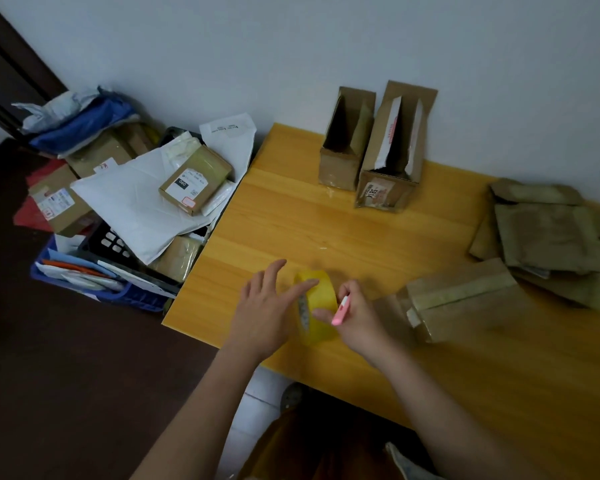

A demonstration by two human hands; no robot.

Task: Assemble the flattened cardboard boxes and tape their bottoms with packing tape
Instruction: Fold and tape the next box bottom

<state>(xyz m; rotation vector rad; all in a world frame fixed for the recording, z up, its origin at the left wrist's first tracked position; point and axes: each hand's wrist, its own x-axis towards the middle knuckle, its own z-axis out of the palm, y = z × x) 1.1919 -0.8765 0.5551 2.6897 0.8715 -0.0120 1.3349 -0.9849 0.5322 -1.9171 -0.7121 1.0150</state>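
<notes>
A yellow roll of packing tape [321, 303] stands on edge near the front of the wooden table [291, 220]. My left hand [265, 311] has its fingers spread, with fingertips touching the roll's left face. My right hand [355, 315] grips a small pink cutter [340, 310] and its fingers touch the roll's right side. A taped cardboard box [465, 299] lies just right of my hands. Two assembled boxes, a smaller one [345, 147] and a taller labelled one [392, 157], stand open against the wall. Flattened cardboard boxes [548, 237] are piled at the right.
Left of the table, on the dark floor, a heap of parcels, white mailers [139, 199] and a blue crate [118, 292] with papers crowds the table's left edge. The white wall runs close behind the table.
</notes>
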